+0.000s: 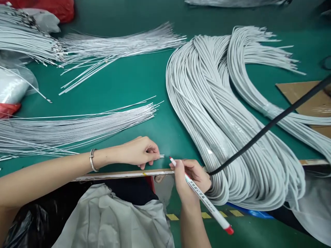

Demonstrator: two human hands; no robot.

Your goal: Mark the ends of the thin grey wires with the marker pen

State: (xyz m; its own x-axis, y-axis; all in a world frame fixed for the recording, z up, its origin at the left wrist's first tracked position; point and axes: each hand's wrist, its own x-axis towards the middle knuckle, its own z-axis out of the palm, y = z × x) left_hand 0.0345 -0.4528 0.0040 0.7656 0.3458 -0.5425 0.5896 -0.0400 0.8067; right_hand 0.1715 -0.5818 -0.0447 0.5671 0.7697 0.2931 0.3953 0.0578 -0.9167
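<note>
My left hand [141, 151], wearing a silver bracelet, is closed in a pinch near the table's front edge. Short white wire ends [162, 156] stick out past its fingertips. My right hand [191, 175] is closed around a white marker pen [207, 203] with a red end cap. The pen's red tip points at the wire ends, a small gap apart. Just right of my right hand, a thick bundle of light grey cables [232, 137] lies folded over the table edge. A black cord [269, 127] runs from beside that hand to the upper right; its lower end is hidden.
Thin white wires [85, 129] lie loose at the left, with further wires [124, 44] behind them. Another taped grey cable bundle [261, 96] curves across the right. Cardboard [300, 94] lies beneath it. Plastic bags [12, 82] sit at the far left. The green table's edge [116, 175] is close.
</note>
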